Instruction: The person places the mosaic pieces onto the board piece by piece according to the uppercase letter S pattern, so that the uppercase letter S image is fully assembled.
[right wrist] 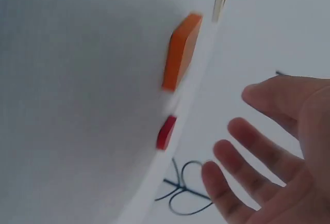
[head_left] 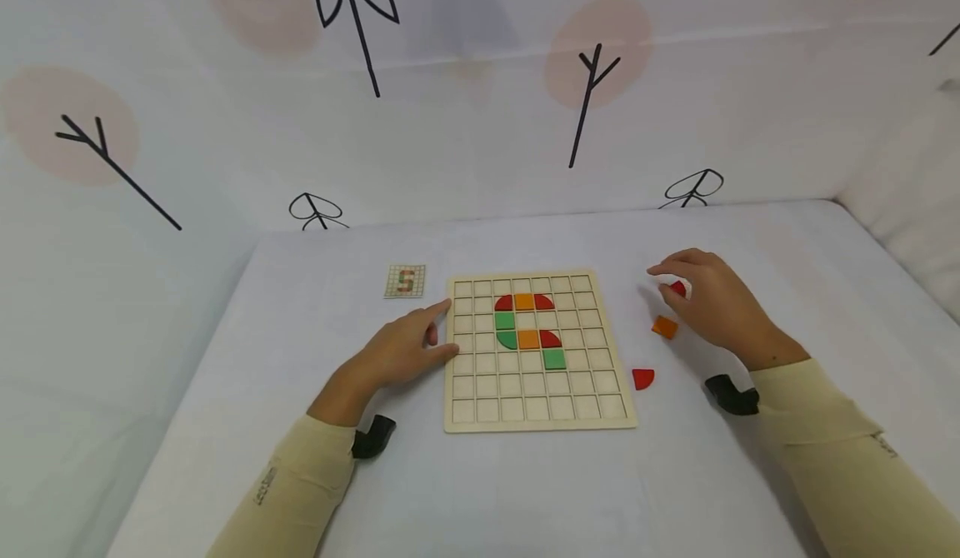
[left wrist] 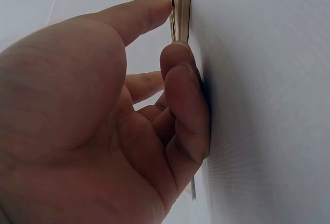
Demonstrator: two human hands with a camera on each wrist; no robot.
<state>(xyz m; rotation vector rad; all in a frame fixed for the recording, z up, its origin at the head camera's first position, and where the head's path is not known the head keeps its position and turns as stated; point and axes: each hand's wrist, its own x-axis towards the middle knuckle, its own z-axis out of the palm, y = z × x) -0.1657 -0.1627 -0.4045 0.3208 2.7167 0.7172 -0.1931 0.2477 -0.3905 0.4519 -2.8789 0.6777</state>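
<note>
A pale wooden grid board [head_left: 465, 409] lies on the table with red, orange and green tiles set in its cells. My left hand [head_left: 397, 346] is at the board's left edge; its index fingertip and thumb touch the rim, while the other fingers are bent beneath. To the board's right, my right hand [head_left: 708, 300] hovers over the table with nothing in its loosely bent fingers. Under it a red tile [head_left: 678, 288] is partly hidden. Nearby lies an orange square tile [right wrist: 183, 51], and closer to the front a red quarter-round tile [head_left: 642, 379].
Beyond the left hand lies a small pattern card [head_left: 405, 281] showing a coloured shape on a grid. A white cloth with black line drawings [head_left: 588, 104] rises behind the table [head_left: 480, 491]. Each wrist carries a black device [head_left: 732, 395].
</note>
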